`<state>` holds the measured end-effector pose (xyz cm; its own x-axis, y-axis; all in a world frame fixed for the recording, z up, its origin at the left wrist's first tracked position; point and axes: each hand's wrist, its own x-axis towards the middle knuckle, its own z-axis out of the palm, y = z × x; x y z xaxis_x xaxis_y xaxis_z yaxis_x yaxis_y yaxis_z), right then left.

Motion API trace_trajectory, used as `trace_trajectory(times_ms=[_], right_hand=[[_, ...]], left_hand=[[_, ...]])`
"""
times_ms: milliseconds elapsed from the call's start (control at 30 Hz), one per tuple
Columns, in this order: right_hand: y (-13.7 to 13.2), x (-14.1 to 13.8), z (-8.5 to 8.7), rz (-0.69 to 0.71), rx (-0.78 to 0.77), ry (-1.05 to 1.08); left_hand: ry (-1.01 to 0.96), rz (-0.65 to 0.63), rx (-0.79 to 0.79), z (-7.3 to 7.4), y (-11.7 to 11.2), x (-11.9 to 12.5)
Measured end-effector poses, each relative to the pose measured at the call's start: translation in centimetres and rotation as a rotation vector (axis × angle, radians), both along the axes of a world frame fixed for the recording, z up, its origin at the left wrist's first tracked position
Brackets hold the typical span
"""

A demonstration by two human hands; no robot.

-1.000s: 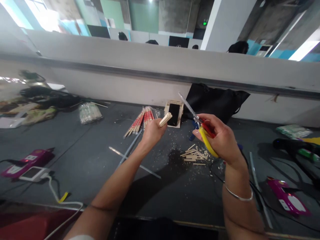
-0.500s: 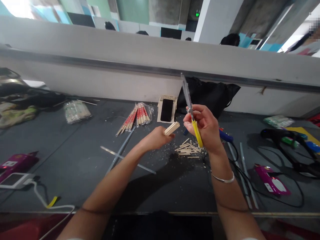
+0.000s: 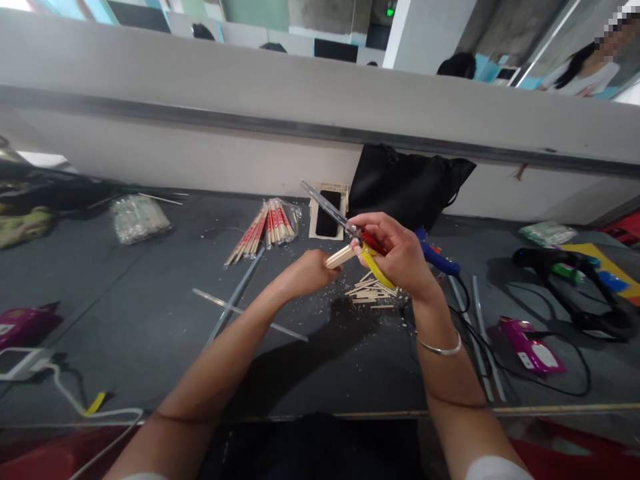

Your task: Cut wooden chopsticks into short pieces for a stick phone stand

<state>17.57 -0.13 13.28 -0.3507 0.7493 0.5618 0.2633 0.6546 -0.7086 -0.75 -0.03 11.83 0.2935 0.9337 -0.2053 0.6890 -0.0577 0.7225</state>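
Observation:
My left hand [image 3: 313, 272] is closed around a bundle of pale wooden sticks [image 3: 340, 257], whose ends stick out to the right. In my right hand [image 3: 395, 250] is a pair of scissors [image 3: 327, 208] with yellow and red handles, its blades pointing up and to the left. The scissors' pivot is close to the ends of the bundle; whether they touch I cannot tell. Below both hands, a pile of short cut sticks [image 3: 367, 291] lies on the dark table among small pale crumbs.
Red-wrapped chopsticks [image 3: 280, 222], a black phone [image 3: 329, 213] and a black bag [image 3: 405, 190] lie at the back. Clear glue sticks [image 3: 235, 293] cross on the left. A blue-handled tool [image 3: 440, 259] with a cord, a purple box [image 3: 533, 347] and a black frame [image 3: 565, 287] are on the right.
My right hand has moved down and left, and the scissors have swung from nearly upright to slanting left, near the stick bundle. My left hand still holds the sticks. The view has shifted slightly.

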Motion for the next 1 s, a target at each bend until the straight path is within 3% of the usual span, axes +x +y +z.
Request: trace_trajectory(times_ms=[467,1000], right_hand=[[-0.1,1.0,0.9,0.159,-0.072,-0.172],[-0.1,1.7,0.7,0.080,-0.044,-0.060]], left_hand=[[0.062,-0.117,0.022,-0.4,0.1,-0.3],[0.131,-0.065,-0.041,0.1,0.0,-0.3]])
